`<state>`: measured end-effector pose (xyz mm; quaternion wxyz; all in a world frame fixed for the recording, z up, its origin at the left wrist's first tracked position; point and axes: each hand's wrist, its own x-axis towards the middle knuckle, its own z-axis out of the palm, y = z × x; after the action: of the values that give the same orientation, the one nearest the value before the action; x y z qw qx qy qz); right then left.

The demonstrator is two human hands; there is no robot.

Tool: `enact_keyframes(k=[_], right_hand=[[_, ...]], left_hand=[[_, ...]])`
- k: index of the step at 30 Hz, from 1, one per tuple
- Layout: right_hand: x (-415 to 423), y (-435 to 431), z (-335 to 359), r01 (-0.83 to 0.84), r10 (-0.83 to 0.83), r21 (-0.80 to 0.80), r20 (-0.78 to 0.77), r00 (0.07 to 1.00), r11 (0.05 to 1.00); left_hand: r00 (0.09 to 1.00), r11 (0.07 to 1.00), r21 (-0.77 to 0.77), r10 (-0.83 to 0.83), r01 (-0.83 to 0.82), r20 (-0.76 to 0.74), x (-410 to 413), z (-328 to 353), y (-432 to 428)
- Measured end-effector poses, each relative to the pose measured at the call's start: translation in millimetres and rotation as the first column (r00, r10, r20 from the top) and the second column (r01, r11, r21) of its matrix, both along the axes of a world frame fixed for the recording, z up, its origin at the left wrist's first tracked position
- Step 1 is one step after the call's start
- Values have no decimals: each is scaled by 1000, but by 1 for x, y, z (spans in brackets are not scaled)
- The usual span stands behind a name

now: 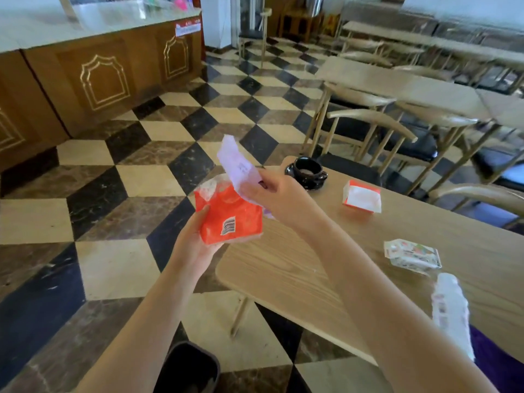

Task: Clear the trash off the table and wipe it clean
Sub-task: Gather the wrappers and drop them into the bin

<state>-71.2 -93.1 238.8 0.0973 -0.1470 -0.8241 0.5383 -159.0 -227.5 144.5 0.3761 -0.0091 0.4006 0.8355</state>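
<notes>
1. The left hand (195, 236), at centre frame, grips an orange pack (229, 215) from its lower left edge, thumb on the front beside a barcode sticker.
2. The right hand (279, 195) reaches across from the right and pinches a white tissue (239, 167) that stands up out of the pack's top.
3. Both hands sit just off the left edge of the table (283, 276) (the pack hangs over the chequered floor (136, 177)).
4. On the table lie a black cup (307, 171) near its upper corner, an orange-and-white carton (361, 196) to the right of it, a crumpled wrapper (412, 255) lower right, and a white bottle (452, 310) on its side by the near edge.
5. A dark bin (188, 367) stands on the floor at the bottom of the frame, below the left arm.
</notes>
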Motion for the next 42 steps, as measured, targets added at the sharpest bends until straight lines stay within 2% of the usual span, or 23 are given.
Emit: enact_keyframes(k=[3, 6, 9, 12, 16, 18, 22, 27, 30, 32, 35, 38, 40, 42], right_hand=[[-8, -29, -21, 26, -33, 133, 54, 998, 991], [-17, -46, -44, 19, -21, 39, 42, 999, 999], [-27, -60, -61, 80, -80, -21, 24, 997, 997], [-38, -73, -72, 106, -106, -61, 1, 994, 993], [-60, -86, -81, 30, -27, -126, 24, 999, 992], [-72, -93, -87, -6, 9, -81, 44, 999, 997], [-95, -116, -97, -128, 126, 65, 36, 991, 990], [-102, -148, -123, -409, 405, 31, 85, 910, 912], [-100, -160, -149, -437, 438, -9, 23, 899, 899], [-100, -166, -174, -443, 454, -118, 93, 886, 889], [-97, -176, -214, -486, 603, -386, 290, 743, 784], [-93, -189, -258, -580, 742, -466, 360, 566, 668], [-88, -199, -288, -584, 750, -470, 417, 514, 662], [-84, -207, -322, -564, 718, -445, 464, 519, 696]], left_hand=[[977, 994, -103, 16, -38, -212, -1, 6, -5], [959, 984, -147, 59, -103, -277, -6, 4, -17], [939, 969, -202, 64, -139, -339, -13, 2, -29], [932, 959, -249, 37, -135, -362, -17, 3, -40], [944, 944, -292, 54, -154, -324, -26, 0, -64], [950, 949, -280, 52, -143, -308, -31, -5, -80], [909, 928, -302, 83, -220, -408, -30, -14, -112], [872, 836, -267, 419, -479, -254, -16, -47, -148], [809, 758, -283, 545, -587, -220, 5, -81, -166], [789, 734, -292, 585, -613, -187, 21, -107, -175], [774, 707, -345, 625, -617, -104, 44, -145, -187], [776, 703, -403, 630, -586, -28, 64, -182, -205], [759, 678, -465, 651, -570, 19, 73, -209, -216], [734, 647, -521, 677, -556, 58, 81, -241, -223]])
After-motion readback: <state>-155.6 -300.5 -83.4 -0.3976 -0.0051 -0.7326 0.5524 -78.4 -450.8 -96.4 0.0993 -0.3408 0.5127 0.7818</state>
